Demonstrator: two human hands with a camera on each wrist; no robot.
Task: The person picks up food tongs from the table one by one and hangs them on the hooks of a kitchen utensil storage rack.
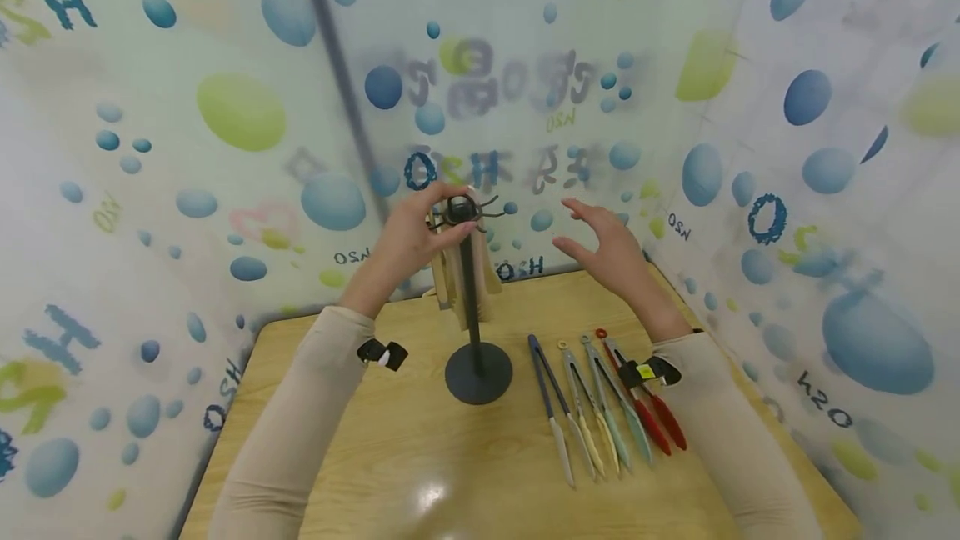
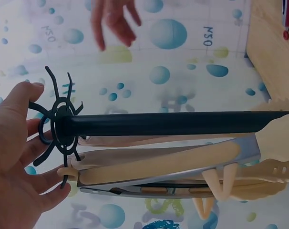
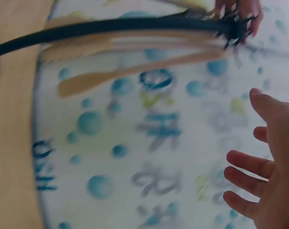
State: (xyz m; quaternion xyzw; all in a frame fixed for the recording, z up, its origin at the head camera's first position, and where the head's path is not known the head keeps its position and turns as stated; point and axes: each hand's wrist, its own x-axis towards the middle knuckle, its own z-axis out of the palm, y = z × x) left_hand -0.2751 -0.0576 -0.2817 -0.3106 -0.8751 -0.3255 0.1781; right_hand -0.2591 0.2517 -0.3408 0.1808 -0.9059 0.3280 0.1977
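Observation:
My left hand (image 1: pixel 416 227) grips the hooked top of a black utensil stand (image 1: pixel 470 290), with thumb and fingers around its ring of curved hooks. Tan kitchen utensils hang from the hooks, among them tongs (image 2: pixel 159 164) with tan handles and metal edges. Beside the tongs' pull ring (image 2: pixel 67 172), the lower fingers of the left hand rest close to the hook it hangs on. My right hand (image 1: pixel 609 252) is raised in the air to the right of the stand, holding nothing, its fingers spread from the thumb. In the right wrist view, a tan spatula (image 3: pixel 85 83) hangs apart from the others.
The stand's round black base (image 1: pixel 478 373) sits on a wooden table (image 1: pixel 397 440). Right of it lie blue-handled tongs (image 1: pixel 551 398), yellow tongs (image 1: pixel 588 411), mint tongs (image 1: pixel 618 398) and red tongs (image 1: pixel 652 407), side by side. Bubble-printed curtains (image 1: pixel 240 111) enclose the table.

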